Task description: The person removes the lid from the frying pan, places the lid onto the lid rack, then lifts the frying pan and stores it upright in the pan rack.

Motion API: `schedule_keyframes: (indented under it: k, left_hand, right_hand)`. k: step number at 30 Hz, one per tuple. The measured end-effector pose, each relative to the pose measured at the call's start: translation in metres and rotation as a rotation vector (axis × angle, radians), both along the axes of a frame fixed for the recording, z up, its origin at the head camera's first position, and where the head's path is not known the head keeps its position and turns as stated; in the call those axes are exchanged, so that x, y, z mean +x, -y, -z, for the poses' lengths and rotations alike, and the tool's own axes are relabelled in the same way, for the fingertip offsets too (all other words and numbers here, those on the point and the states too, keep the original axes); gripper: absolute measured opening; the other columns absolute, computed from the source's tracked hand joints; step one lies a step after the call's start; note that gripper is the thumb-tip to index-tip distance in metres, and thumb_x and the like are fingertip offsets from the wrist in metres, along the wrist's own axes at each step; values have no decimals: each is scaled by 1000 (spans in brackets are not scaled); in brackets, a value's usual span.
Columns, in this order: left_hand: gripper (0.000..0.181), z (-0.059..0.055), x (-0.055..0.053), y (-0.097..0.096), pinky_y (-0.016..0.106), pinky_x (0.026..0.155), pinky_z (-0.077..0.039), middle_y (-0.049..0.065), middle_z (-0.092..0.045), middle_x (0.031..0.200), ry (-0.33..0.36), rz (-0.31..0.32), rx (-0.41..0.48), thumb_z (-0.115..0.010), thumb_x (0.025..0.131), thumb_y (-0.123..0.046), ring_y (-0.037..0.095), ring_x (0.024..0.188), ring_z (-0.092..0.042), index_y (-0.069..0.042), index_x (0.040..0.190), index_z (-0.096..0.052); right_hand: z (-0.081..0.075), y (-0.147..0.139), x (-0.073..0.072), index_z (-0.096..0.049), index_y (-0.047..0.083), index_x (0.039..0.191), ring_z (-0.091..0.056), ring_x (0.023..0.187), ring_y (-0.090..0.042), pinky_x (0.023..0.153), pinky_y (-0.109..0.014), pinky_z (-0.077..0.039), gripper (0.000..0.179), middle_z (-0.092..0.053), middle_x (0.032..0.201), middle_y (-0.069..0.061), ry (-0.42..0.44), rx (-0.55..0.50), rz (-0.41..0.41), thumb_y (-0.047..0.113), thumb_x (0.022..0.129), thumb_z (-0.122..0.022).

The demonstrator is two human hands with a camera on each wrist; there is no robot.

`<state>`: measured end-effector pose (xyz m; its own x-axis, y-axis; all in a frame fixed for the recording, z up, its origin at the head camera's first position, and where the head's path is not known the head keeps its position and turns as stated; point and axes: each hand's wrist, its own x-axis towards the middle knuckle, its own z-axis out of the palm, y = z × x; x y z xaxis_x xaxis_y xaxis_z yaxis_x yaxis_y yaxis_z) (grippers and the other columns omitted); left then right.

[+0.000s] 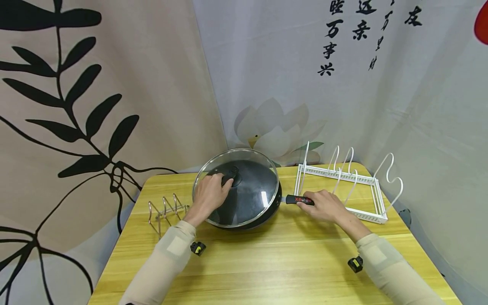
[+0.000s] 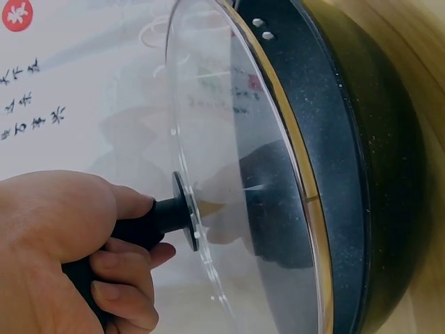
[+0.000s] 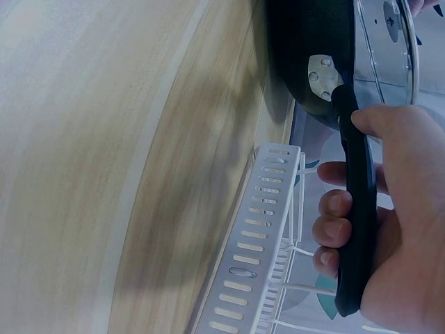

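A dark frying pan [image 1: 275, 208] stands on the wooden table. Over it is a clear glass lid [image 1: 253, 186] with a metal rim. My left hand [image 1: 209, 195] grips the lid by its black knob [image 2: 167, 216], thumb on one side and fingers curled on the other. In the left wrist view a gap shows between the lid's rim and the pan's rim. The pan's black handle [image 1: 299, 200] points right, and my right hand [image 1: 324, 206] is wrapped round it. The right wrist view shows the thumb along the handle [image 3: 359, 209] and fingers curled beneath.
On the right of the table [image 1: 244, 271] stands a white rack [image 1: 367, 216] with upright wire loops, close beyond the right hand. A small metal wire rack [image 1: 166, 210] sits left of the pan, near the left forearm. Printed curtains [image 1: 167, 84] hang behind the table.
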<state>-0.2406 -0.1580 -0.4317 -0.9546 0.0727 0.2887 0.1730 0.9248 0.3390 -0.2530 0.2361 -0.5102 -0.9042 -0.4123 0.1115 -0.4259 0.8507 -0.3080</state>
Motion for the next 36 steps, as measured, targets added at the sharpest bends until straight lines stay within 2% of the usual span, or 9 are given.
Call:
schedule_keyframes:
  k: [7,15,21,25,31,36]
  left_hand:
    - [46,-4,2,2,50,68,-65,22,-85,103,-31,12,15,-70,113,-39,34,75,-77,2,131,-80]
    - [47,-7,3,3,53,73,-65,22,-84,98,-46,14,36,-71,112,-39,35,73,-77,3,133,-79]
    - [48,-10,5,5,52,69,-65,22,-82,90,-57,25,51,-71,112,-38,27,61,-69,4,133,-79]
    - [49,-14,7,4,51,69,-64,20,-81,87,-45,20,72,-70,112,-39,23,57,-63,4,135,-78]
    - [51,-16,9,5,54,73,-66,21,-83,92,-34,17,84,-69,113,-41,24,60,-67,3,137,-77]
    - [51,-17,10,6,48,63,-59,17,-77,75,-43,26,101,-69,113,-40,20,51,-56,4,137,-77]
  right_hand:
    - [-1,0,0,-74,23,102,-52,66,-14,56,-32,-39,31,-61,75,5,3,3,2,54,108,-69]
    - [-2,0,1,-76,21,106,-52,65,-13,55,-32,-40,31,-62,75,5,-1,-3,-3,51,108,-70]
    - [-2,1,2,-72,22,98,-49,62,-12,54,-31,-37,28,-56,69,6,-10,-18,-13,48,107,-71]
    - [-3,1,2,-72,22,98,-48,62,-12,53,-31,-37,27,-55,69,6,-12,-17,-13,48,107,-72]
    - [-2,1,2,-74,21,101,-50,63,-12,54,-31,-38,27,-57,70,6,-2,-15,-13,48,108,-72]
    - [-1,1,1,-75,21,104,-51,64,-12,55,-31,-39,28,-59,72,6,-1,-12,-12,48,108,-71]
